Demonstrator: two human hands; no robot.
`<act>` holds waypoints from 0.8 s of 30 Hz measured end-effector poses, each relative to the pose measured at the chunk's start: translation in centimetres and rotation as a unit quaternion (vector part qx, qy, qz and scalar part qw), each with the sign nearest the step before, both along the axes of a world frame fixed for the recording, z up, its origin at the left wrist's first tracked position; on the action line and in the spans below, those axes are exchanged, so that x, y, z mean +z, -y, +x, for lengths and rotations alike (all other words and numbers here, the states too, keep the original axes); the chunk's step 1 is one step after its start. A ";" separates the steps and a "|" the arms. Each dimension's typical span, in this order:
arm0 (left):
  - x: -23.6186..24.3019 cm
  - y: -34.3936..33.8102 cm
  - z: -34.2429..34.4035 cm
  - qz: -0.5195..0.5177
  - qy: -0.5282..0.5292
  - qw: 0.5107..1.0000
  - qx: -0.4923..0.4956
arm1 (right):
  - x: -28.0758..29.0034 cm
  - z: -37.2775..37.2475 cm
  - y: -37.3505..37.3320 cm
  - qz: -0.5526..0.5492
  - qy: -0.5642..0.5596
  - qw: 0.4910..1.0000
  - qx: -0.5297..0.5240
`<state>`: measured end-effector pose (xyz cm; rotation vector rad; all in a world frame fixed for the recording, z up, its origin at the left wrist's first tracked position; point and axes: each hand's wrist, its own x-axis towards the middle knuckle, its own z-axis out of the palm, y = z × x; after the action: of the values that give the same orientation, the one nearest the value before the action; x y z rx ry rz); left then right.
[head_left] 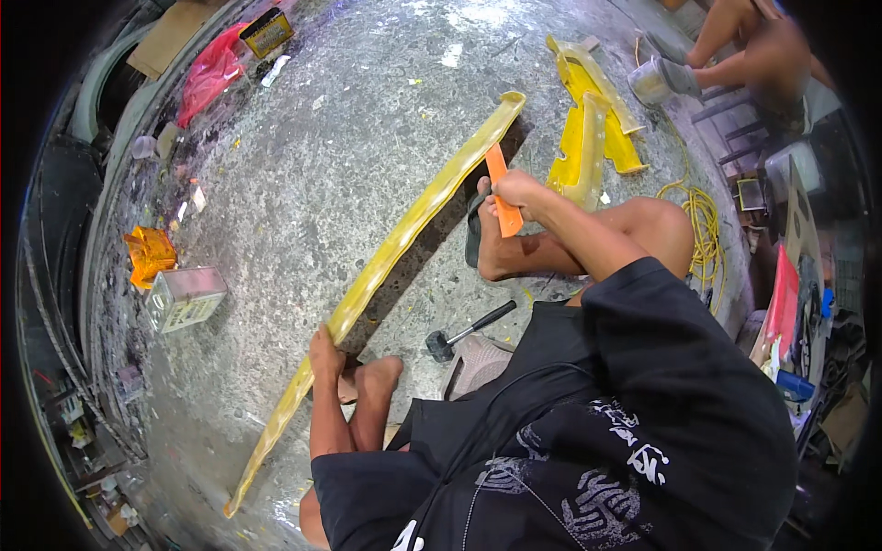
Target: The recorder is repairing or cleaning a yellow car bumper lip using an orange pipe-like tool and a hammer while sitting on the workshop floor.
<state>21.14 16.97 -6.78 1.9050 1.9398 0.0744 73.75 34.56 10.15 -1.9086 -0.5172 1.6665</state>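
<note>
Down on the speckled concrete floor (322,156), the right hand (516,191) is clenched around an orange scraper (503,195), blade pressed against the upper part of a long yellowish strip (404,239) lying diagonally. Left hand (323,354) grips the strip lower down, pinning it, a bare foot (377,376) right beside it. Looks like the scraping's only partway along, with plenty of strip left below. A hammer (464,332) lies near the knee, more yellow moulded pieces (588,129) sit further off, and a tin (186,296) well apart on the left.
</note>
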 end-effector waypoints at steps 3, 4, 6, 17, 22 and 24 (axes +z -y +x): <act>0.5 -0.6 3.0 -0.082 -0.062 0.994 0.035 | -0.5 0.1 0.8 -0.004 0.032 0.999 -0.016; 0.7 -0.5 3.2 -0.059 -0.081 0.994 0.046 | -0.8 -0.2 0.7 -0.006 0.032 0.999 -0.022; 1.2 -0.1 1.5 -0.094 -0.096 0.987 0.083 | -1.5 -2.2 0.0 -0.007 0.038 0.999 -0.013; 1.3 0.3 -0.1 -0.097 -0.071 0.989 0.082 | -7.9 6.5 -11.8 0.066 0.112 0.991 0.029; 1.4 -5.3 7.2 -0.148 0.034 0.988 0.030 | -6.6 19.6 -10.9 0.085 0.216 0.952 0.199; 0.9 -5.2 6.0 -0.163 0.045 0.984 0.047 | -6.7 17.4 -11.1 -0.033 0.021 0.999 0.009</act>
<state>27.19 22.14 -5.87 1.5721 1.8498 -0.1212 91.20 45.62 3.49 -1.9951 -0.5016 1.6777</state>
